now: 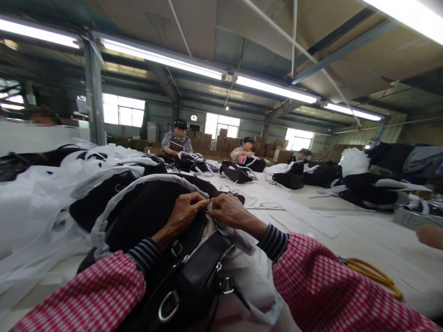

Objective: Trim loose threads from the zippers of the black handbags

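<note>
A black leather handbag (194, 276) with silver buckles and a zipper lies in front of me on the table. My left hand (185, 213) and my right hand (231, 211) meet just above it, both pinched shut on a small metal part near the bag's top, beside a thin white plastic bag (104, 221) that wraps a dark bag behind. The pinched part is too small to name. Both forearms wear red-and-white checked sleeves over striped cuffs.
White plastic bags (31, 203) and more black bags pile at the left. Yellow-handled scissors (374, 272) lie at the right. Across the table (363, 235) three people work among black bags (237, 171); another person's hand (431, 236) shows at the right edge. Cardboard boxes stand behind.
</note>
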The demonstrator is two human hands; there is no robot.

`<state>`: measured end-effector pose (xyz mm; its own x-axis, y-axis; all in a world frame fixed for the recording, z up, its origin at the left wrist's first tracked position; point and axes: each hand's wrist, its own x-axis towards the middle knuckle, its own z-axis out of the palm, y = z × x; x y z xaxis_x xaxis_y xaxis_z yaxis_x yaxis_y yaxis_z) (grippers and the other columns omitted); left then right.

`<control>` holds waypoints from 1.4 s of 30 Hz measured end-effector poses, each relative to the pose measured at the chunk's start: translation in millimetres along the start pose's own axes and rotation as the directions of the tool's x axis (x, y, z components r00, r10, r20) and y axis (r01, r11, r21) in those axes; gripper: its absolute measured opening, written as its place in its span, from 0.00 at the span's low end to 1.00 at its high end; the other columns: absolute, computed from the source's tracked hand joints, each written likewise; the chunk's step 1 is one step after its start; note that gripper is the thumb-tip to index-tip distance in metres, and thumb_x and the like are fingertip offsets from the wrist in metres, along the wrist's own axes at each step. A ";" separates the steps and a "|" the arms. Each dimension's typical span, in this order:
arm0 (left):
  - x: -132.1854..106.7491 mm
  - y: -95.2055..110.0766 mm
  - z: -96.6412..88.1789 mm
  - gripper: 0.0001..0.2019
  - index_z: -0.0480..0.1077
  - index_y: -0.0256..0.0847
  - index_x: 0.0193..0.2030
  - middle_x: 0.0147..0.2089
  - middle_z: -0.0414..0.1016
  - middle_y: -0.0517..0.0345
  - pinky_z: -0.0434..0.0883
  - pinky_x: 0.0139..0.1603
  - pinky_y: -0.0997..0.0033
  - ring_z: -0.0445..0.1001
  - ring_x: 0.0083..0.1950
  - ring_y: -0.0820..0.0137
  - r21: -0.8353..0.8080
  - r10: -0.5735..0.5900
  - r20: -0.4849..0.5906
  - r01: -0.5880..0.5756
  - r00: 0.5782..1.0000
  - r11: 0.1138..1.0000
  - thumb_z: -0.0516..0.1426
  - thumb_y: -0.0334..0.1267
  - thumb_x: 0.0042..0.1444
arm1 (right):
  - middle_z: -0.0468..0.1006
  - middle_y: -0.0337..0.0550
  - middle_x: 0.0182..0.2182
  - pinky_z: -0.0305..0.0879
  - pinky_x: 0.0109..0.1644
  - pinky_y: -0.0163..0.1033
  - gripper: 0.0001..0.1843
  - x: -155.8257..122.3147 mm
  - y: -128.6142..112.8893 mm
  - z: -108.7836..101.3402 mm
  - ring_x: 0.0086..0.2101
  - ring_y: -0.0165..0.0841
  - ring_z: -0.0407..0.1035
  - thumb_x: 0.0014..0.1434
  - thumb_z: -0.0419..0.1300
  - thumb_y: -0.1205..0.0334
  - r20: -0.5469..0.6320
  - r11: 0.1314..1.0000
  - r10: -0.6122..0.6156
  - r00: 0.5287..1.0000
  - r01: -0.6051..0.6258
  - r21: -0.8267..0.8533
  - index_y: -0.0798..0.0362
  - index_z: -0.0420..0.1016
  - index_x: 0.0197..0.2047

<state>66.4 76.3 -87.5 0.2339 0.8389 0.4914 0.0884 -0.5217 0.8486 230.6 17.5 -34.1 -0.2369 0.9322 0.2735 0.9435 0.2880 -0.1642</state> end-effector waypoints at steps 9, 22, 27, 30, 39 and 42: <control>-3.0 2.2 0.6 0.17 0.77 0.38 0.26 0.29 0.76 0.56 0.65 0.34 0.69 0.69 0.32 0.67 0.037 0.005 -0.028 -0.004 1.000 0.999 0.67 0.53 0.47 | 0.79 0.44 0.29 0.49 0.32 0.37 0.09 -2.6 -3.4 -0.5 0.28 0.30 0.65 0.57 0.59 0.66 -0.010 1.000 0.000 1.000 0.000 0.026 0.56 0.81 0.31; 0.9 0.3 -3.5 0.18 0.77 0.38 0.28 0.28 0.74 0.59 0.64 0.35 0.70 0.69 0.31 0.70 -0.088 -0.036 0.156 0.051 0.987 0.995 0.67 0.53 0.49 | 0.80 0.44 0.30 0.52 0.33 0.36 0.08 -1.3 -1.9 -2.2 0.32 0.31 0.69 0.57 0.61 0.66 -0.003 0.995 0.038 0.999 -0.038 0.093 0.56 0.83 0.33; 4.5 -0.6 -5.0 0.15 0.79 0.38 0.35 0.33 0.79 0.57 0.70 0.40 0.68 0.74 0.35 0.67 -0.118 -0.052 0.191 0.075 0.980 0.990 0.70 0.45 0.43 | 0.80 0.43 0.29 0.54 0.35 0.34 0.08 -4.2 -0.6 -0.4 0.33 0.32 0.71 0.57 0.62 0.66 0.000 0.989 0.040 0.999 -0.040 0.145 0.56 0.83 0.33; 4.4 0.7 -3.8 0.15 0.79 0.38 0.35 0.33 0.80 0.57 0.71 0.42 0.66 0.75 0.36 0.66 -0.145 -0.032 0.172 0.057 0.985 0.988 0.70 0.42 0.40 | 0.81 0.43 0.31 0.56 0.36 0.34 0.07 -5.3 1.5 3.0 0.35 0.32 0.72 0.57 0.62 0.67 -0.004 0.983 0.042 0.999 -0.041 0.178 0.55 0.84 0.34; -0.7 -0.2 -8.0 0.16 0.77 0.38 0.34 0.35 0.81 0.56 0.73 0.39 0.66 0.76 0.35 0.66 -0.212 -0.046 0.043 0.054 0.998 0.976 0.71 0.46 0.43 | 0.82 0.39 0.34 0.61 0.41 0.33 0.12 -8.0 10.5 11.3 0.36 0.32 0.74 0.56 0.67 0.65 -0.137 0.921 -0.033 0.990 0.083 0.381 0.52 0.83 0.44; -1.3 0.1 -7.4 0.22 0.77 0.39 0.39 0.36 0.81 0.56 0.74 0.39 0.66 0.77 0.35 0.66 -0.277 -0.102 0.015 0.102 0.995 0.955 0.73 0.48 0.40 | 0.81 0.37 0.30 0.60 0.39 0.33 0.07 -9.4 11.7 16.4 0.34 0.31 0.73 0.56 0.65 0.66 -0.160 0.912 -0.039 0.986 0.100 0.398 0.53 0.84 0.39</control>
<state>58.9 76.3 -86.6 0.2379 0.8852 0.3998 -0.1600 -0.3702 0.9151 240.1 15.7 -54.1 -0.2329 0.8732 0.4280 0.7444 0.4433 -0.4994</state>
